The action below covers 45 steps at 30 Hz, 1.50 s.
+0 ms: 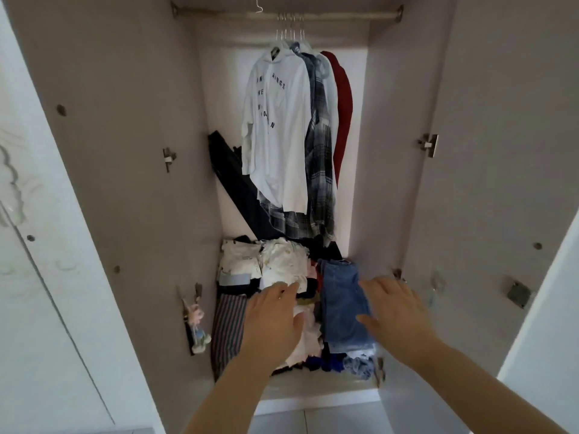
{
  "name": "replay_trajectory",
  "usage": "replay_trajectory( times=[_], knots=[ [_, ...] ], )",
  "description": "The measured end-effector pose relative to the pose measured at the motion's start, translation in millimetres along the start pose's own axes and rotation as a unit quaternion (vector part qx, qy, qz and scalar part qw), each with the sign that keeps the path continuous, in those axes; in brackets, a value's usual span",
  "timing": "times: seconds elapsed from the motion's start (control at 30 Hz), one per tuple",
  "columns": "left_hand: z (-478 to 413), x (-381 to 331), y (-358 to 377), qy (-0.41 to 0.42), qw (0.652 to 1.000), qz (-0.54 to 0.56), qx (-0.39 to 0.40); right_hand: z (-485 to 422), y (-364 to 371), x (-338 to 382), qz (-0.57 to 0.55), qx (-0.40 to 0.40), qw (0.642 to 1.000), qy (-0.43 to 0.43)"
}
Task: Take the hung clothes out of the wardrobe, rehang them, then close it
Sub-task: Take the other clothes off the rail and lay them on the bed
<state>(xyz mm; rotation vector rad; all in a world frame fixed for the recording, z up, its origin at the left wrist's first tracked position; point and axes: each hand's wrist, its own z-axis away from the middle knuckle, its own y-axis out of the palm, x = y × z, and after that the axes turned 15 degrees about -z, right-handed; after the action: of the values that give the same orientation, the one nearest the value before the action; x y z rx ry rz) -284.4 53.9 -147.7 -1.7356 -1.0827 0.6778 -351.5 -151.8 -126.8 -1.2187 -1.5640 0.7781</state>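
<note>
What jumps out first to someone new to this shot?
A white lettered shirt hangs foremost in a bunch on the rail, top centre of the open wardrobe, with a plaid shirt and a red garment beside it. Below, the left grip and right grip, both open, reach over a pile of folded clothes, the right above blue jeans.

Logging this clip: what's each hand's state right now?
Left hand: open, holding nothing.
Right hand: open, holding nothing.

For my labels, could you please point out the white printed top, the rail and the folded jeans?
white printed top (275, 126): head view, chest.
rail (219, 16): head view, left stretch.
folded jeans (340, 292): head view, upper fold.
</note>
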Motion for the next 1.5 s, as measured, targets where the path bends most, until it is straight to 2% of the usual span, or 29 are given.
replay_trajectory(
  times=[0.5,0.7,1.0,1.13,1.37,1.5],
  knots=[
    [-258.0,82.9,9.4,-0.070,0.991,0.035,-0.111,-289.5,-10.0,-0.5,-0.035,-0.081,0.988,-0.126],
    [-337.2,103.7,7.0,-0.126,0.980,0.027,-0.153,-398.4,-27.0,-3.1,-0.022,-0.122,0.969,-0.213],
    [-440.6,123.2,-9.5,-0.157,0.966,0.058,-0.199,-533.7,-78.6,18.3,-0.058,-0.185,0.923,-0.334],
    [-486.2,138.4,-17.5,-0.161,0.958,0.073,-0.223,-584.0,-88.6,28.8,-0.041,-0.214,0.914,-0.343],
    [-562.8,179.2,-29.3,-0.120,0.950,0.089,-0.275,-672.6,-98.4,44.7,-0.027,-0.245,0.913,-0.324],
    [-601.4,204.7,-29.9,-0.086,0.945,0.103,-0.299,-724.3,-104.7,60.9,0.032,-0.295,0.899,-0.323]
  ],
)
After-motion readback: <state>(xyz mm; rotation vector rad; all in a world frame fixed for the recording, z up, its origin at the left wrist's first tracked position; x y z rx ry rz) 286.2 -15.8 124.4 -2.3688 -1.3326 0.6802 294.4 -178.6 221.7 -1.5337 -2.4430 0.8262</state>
